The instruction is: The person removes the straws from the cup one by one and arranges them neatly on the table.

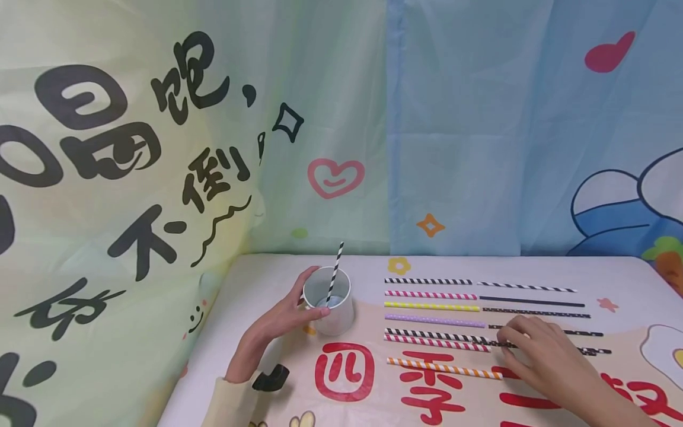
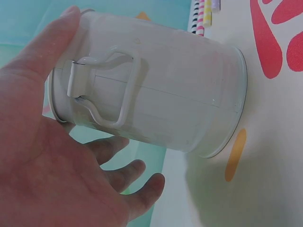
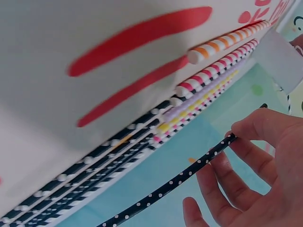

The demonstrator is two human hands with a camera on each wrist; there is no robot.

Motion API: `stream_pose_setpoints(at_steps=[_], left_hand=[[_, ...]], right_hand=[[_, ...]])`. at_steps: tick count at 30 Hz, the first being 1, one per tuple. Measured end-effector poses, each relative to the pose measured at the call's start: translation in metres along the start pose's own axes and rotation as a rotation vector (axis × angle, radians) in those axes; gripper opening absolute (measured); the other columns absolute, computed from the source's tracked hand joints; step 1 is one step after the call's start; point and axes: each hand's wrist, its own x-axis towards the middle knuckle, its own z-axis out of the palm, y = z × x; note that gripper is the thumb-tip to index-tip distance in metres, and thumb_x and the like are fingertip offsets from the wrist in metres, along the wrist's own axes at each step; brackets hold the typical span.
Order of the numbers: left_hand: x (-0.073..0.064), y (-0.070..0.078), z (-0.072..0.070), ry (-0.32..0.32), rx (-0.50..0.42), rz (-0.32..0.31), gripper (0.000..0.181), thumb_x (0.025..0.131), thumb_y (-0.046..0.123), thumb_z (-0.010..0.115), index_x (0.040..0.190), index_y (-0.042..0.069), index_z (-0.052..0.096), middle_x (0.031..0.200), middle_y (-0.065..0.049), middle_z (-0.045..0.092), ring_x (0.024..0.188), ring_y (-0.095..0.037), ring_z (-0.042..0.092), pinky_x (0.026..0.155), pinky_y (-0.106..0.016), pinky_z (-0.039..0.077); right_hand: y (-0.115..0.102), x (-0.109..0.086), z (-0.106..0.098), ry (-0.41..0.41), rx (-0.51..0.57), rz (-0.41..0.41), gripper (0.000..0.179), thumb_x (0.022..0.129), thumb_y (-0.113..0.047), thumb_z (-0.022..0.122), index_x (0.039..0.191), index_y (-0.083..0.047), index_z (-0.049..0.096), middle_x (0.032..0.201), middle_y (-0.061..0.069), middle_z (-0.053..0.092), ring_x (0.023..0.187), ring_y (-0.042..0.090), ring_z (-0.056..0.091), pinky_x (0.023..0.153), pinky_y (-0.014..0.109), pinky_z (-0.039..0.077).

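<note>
A white mug (image 1: pixel 337 323) stands on the table with one black-and-white striped straw (image 1: pixel 335 274) leaning up out of it. My left hand (image 1: pixel 290 307) holds the mug at its rim, thumb on the near side. In the left wrist view the mug's handle (image 2: pixel 130 94) faces the palm. My right hand (image 1: pixel 549 356) pinches a black straw with white dots (image 3: pixel 173 183) between thumb and index finger. The right wrist view shows this straw apart from the row of dark straws (image 3: pixel 90 163) lying on the table. Its far end runs out of that view.
Left of my right hand lie an orange striped straw (image 1: pixel 443 367), a purple dotted straw (image 1: pixel 434 321), a yellow striped straw (image 1: pixel 432 306) and several others. More dark straws (image 1: pixel 536 312) form a second column. Printed cloth (image 1: pixel 453 148) hangs behind the table.
</note>
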Motion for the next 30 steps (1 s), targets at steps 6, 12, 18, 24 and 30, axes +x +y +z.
stream_pose_setpoints(at_steps=[6,12,18,24,30], left_hand=[[0.001,0.0,0.0,-0.005,-0.009,0.009,0.093,0.084,0.044,0.077,0.154,0.045,0.016,0.158,0.002,0.027,0.152,-0.039,0.02,0.114,-0.071,0.027],[0.002,-0.001,0.0,0.004,-0.011,0.009,0.093,0.084,0.045,0.078,0.154,0.046,0.017,0.157,0.002,0.028,0.152,-0.038,0.02,0.113,-0.07,0.03],[0.001,-0.002,0.0,0.002,-0.011,0.004,0.095,0.084,0.045,0.078,0.155,0.043,0.016,0.158,0.001,0.027,0.152,-0.039,0.02,0.113,-0.07,0.03],[0.001,-0.001,0.0,0.004,-0.016,0.006,0.093,0.084,0.045,0.078,0.154,0.045,0.017,0.157,0.002,0.027,0.151,-0.038,0.02,0.113,-0.07,0.029],[0.001,0.0,0.0,0.003,-0.012,0.006,0.093,0.084,0.044,0.078,0.154,0.045,0.016,0.158,0.001,0.027,0.151,-0.039,0.02,0.112,-0.07,0.03]], right_hand=[[0.016,-0.015,0.007,-0.056,-0.001,0.045,0.03,0.075,-0.033,0.087,0.099,-0.027,0.071,0.102,-0.004,0.061,0.099,0.02,0.055,0.091,0.057,0.047],[0.036,-0.024,0.013,-0.106,-0.022,0.092,0.032,0.074,-0.032,0.087,0.102,-0.024,0.072,0.103,0.001,0.061,0.099,0.023,0.055,0.09,0.062,0.047],[0.046,-0.025,0.02,-0.114,-0.04,0.115,0.03,0.075,-0.03,0.086,0.099,-0.021,0.073,0.101,0.002,0.061,0.096,0.025,0.055,0.089,0.063,0.046],[0.049,-0.023,0.026,-0.105,-0.067,0.105,0.026,0.076,-0.029,0.086,0.097,-0.022,0.072,0.102,0.004,0.062,0.098,0.029,0.055,0.092,0.064,0.043],[0.05,-0.021,0.027,-0.104,-0.082,0.078,0.024,0.075,-0.025,0.086,0.095,-0.024,0.072,0.098,0.001,0.06,0.096,0.027,0.053,0.091,0.061,0.044]])
